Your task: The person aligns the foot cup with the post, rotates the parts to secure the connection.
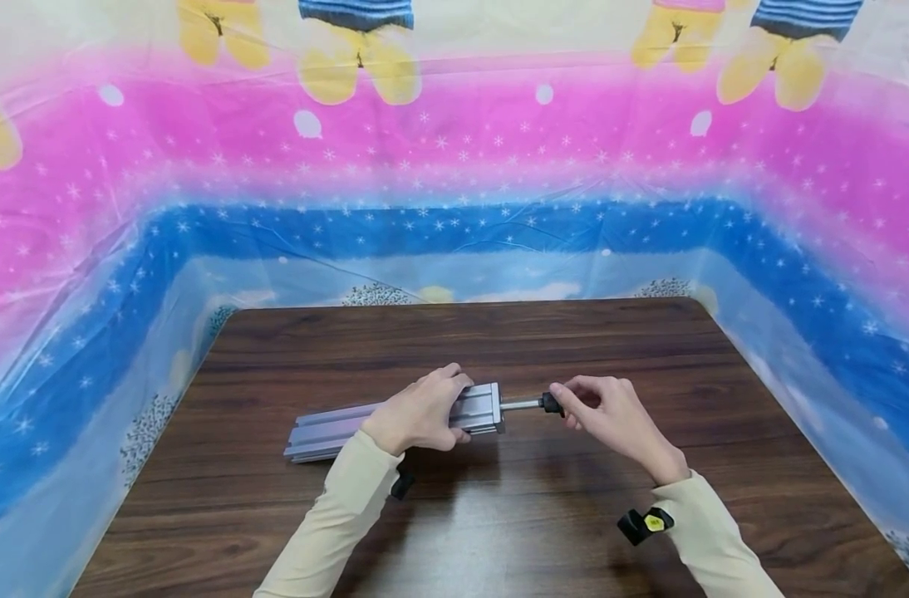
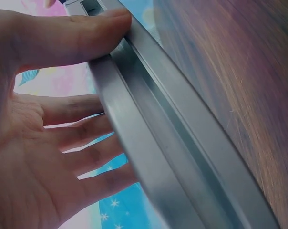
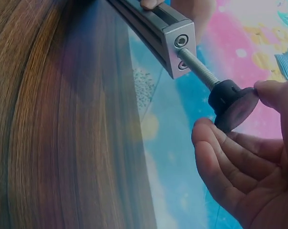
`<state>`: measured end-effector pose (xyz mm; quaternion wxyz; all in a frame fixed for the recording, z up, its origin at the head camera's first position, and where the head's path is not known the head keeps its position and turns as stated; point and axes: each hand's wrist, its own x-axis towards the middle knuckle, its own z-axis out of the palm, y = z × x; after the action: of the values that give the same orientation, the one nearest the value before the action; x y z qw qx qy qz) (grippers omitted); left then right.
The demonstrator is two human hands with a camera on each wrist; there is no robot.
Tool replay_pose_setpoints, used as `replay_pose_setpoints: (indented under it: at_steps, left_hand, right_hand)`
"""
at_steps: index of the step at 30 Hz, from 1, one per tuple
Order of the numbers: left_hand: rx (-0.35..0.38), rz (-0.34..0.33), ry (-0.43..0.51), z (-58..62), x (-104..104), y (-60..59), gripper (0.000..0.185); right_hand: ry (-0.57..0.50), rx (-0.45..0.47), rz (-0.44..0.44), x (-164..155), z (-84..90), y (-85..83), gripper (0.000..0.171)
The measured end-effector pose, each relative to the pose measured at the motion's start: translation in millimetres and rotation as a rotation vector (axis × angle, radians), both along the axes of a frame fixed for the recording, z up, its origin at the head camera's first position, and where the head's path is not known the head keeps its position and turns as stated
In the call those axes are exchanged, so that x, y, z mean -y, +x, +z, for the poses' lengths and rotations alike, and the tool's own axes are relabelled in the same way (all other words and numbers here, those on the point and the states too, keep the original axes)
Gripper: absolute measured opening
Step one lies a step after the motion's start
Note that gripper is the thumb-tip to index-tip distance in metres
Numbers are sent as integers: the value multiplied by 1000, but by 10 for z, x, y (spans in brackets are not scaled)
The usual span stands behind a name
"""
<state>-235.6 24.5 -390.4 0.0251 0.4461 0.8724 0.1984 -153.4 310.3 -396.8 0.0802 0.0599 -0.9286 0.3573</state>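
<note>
Head view, lower centre: my left hand (image 1: 420,411) grips the bar (image 1: 335,430), thumb and fingers astride it; my right hand (image 1: 611,415), half closed, pinches the foot (image 1: 551,404) of the rod (image 1: 521,404).

Bar (image 1: 331,430): bare grey metal, smooth, satin rather than mirror-bright, with soft pale streaks along its grooved faces. Plate (image 3: 171,55) at the bar's end: metal, flat and smooth, dull sheen. Bolts (image 3: 181,41) in that end: metal, brighter than the plate. Rod (image 3: 199,67) sticking out from the bar's end: silvery metal, ridged by its thread. Foot (image 3: 237,107) beyond the bar, on the rod: black, looks like plastic, mostly matt. Table (image 1: 499,340) under the bar: dark wood grain, smooth, glossy patch on the bar's near side. Curtain (image 1: 454,166) behind the bar: printed cloth, lightly creased, low sheen. Sleeves (image 1: 353,490) on the bar's near side: cream cloth, matt.
</note>
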Motion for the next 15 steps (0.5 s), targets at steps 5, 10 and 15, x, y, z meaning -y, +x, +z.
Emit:
replay_pose_setpoints:
  at_steps: [5,10,15]
  left_hand:
    - [-5,-8,0,-16,-12,-1,59]
    - [-3,-10,10,-35,-18,1,58]
    - [-10,-10,8,-20,-15,7,58]
  right_hand:
    - [-15,44,-40,30,4,-29,48]
    - [-14,68,-69,58,-11,-43,58]
    - [-17,68,-92,71,-39,-38,66]
